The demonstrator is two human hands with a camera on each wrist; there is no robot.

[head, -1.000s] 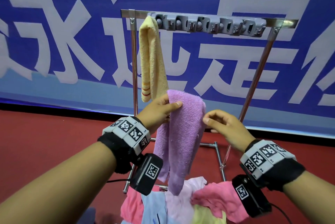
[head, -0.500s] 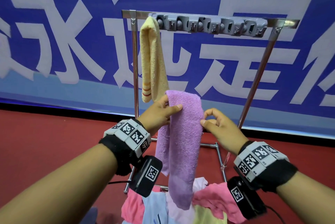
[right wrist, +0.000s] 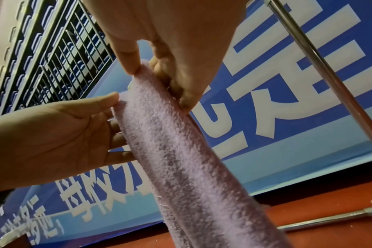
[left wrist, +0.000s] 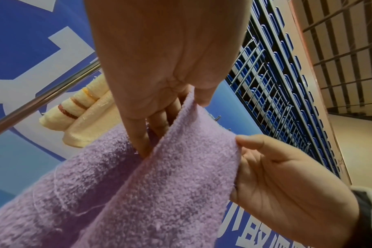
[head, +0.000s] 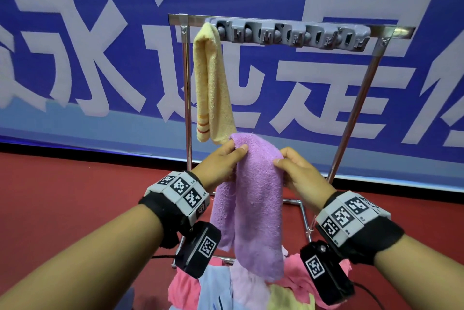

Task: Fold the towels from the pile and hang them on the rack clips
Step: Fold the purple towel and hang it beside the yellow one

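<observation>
right behind both hands stands a metal rack (head: pixel 187 98) with a grey strip of clips (head: pixel 291 35) fixed along its top bar. a folded yellow towel (head: pixel 213 83) with orange-red stripes near its lower end hangs from the leftmost clip, just beside the left upright, and its bottom edge reaches down to the knuckles of the left hand (head: pixel 221 162), so it sits between that hand and the clips above. the other clips along the strip carry nothing. low in the head view, a pile of towels (head: pixel 251 289) in pink, pale blue, lilac and yellow lies at the rack's foot, partly covered by the two black wrist cameras.

the floor (head: pixel 62 196) is red, and a large blue banner (head: pixel 75 58) with big white characters fills the wall behind the rack. the wrist views look upward past the banner to rows of blue seats behind railings.

the purple towel (head: pixel 253 199) is held up in the air in front of the rack, below the clip strip and above the pile. it is terry cloth, folded lengthwise into a long narrow band that hangs straight down, its lower end close above the pile. the left hand pinches the top left edge, thumb in front and fingers (left wrist: pixel 142 139) tucked into the fold. the right hand (head: pixel 298 174) pinches the top right edge between thumb and curled fingers (right wrist: pixel 181 90).
</observation>
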